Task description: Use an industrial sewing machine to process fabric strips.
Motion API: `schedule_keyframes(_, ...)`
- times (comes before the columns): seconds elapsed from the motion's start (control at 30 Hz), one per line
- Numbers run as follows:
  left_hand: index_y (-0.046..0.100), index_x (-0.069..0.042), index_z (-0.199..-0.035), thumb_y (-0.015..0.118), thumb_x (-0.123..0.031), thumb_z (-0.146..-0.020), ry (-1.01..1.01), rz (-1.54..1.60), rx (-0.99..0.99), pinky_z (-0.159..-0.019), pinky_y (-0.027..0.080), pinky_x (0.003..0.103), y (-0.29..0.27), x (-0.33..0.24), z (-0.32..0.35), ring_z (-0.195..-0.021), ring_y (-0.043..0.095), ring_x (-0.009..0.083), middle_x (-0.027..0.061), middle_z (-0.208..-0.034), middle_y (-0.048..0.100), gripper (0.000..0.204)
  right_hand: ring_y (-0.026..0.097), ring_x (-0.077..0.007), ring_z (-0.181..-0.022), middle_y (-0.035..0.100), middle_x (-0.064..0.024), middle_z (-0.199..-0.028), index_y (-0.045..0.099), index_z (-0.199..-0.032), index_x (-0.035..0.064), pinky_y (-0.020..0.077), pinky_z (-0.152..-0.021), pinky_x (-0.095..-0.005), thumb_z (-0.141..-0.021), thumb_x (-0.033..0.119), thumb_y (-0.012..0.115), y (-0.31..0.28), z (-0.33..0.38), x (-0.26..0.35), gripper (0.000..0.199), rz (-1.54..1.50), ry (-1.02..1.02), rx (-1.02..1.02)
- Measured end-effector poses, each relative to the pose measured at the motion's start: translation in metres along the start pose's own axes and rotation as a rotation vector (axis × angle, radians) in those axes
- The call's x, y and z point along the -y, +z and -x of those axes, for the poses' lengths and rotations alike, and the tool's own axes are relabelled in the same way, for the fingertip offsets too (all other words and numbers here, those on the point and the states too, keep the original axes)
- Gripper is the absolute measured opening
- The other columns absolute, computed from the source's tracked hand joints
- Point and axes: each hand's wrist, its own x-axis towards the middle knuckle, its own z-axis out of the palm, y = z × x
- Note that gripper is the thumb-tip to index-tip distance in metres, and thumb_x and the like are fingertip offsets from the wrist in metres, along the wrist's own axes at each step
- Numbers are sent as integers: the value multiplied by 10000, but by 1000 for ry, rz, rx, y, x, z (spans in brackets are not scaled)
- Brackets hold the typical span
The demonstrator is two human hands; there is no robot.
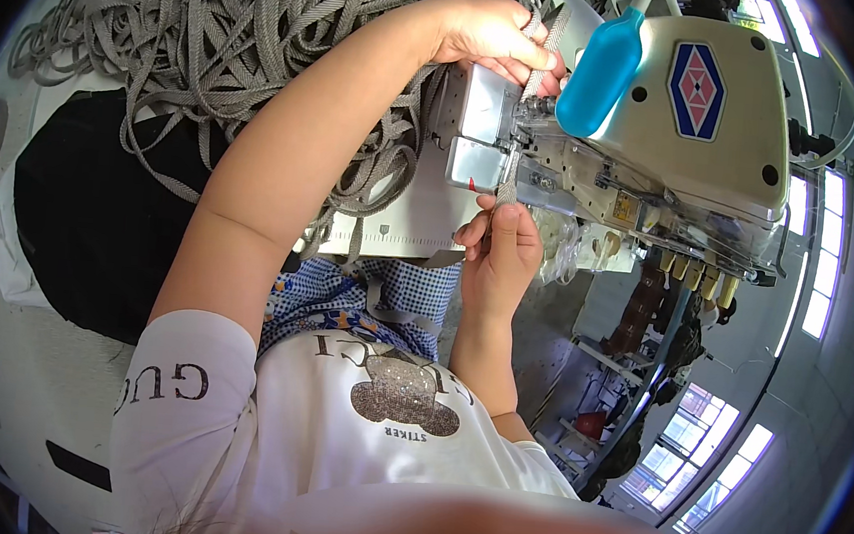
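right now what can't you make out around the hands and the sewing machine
Head view only:
- Needle area: hidden behind the machine plates and the strap.
- Right hand grip on the strap: fingertips curl out of sight.
- Left hand palm: turned away.
- Strap pile: top cut off by the picture's edge.
- Lower edge: blurred, too close.

The grey woven strap [509, 188] I am holding is a narrow, flat tape with a herringbone weave. It runs taut through the sewing machine's feed area, one end pinched above the head, the other below the presser foot. The remaining length lies in a loose, tangled pile on the table behind.
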Motion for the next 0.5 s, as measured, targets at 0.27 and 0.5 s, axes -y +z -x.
schedule_keyframes(0.27,511,43,-1068,521,-156,-840,-11,24,13,-797,466,230,0,-1,0,-932,591,172,151,-1017,591,303,398,-68,-427,510,-40,-538,566,-850,-36,419,-492,-201,-894,207,453,0,0,0,272,2,2,-1)
schedule_keyframes(0.5,505,48,-1072,513,-151,-842,-19,0,2,-814,458,239,0,0,-2,-943,586,177,161,-1025,586,304,402,-75,-424,512,-43,-538,568,-859,-35,417,-486,-206,-894,213,454,0,0,-1,276,-7,-9,-2)
